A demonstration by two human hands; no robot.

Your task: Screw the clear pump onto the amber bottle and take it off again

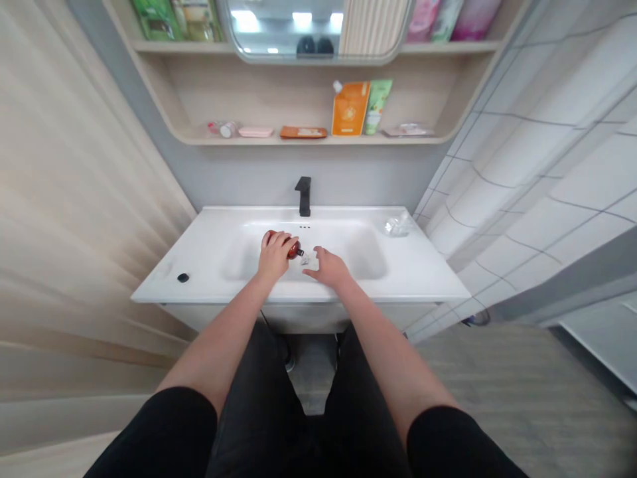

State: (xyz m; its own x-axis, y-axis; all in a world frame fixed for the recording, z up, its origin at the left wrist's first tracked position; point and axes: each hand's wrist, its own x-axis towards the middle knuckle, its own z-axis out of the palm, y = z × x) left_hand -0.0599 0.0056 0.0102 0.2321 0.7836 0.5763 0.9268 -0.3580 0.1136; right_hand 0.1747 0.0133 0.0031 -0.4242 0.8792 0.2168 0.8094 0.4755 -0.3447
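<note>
Over the white sink basin, my left hand is wrapped around a reddish-brown bottle. The bottle lies tilted on its side, its dark neck pointing right. My right hand is just right of the neck, thumb and fingers apart, with nothing seen in its grip. Between the neck and my right hand is a small clear, shiny thing, too small to make out. A small black cap-like piece lies on the counter to the left.
A black faucet rises behind the basin. Crumpled clear plastic sits on the right of the counter. Above, a shelf holds an orange pouch, a green tube and small packs. A curtain hangs at left; white tiles at right.
</note>
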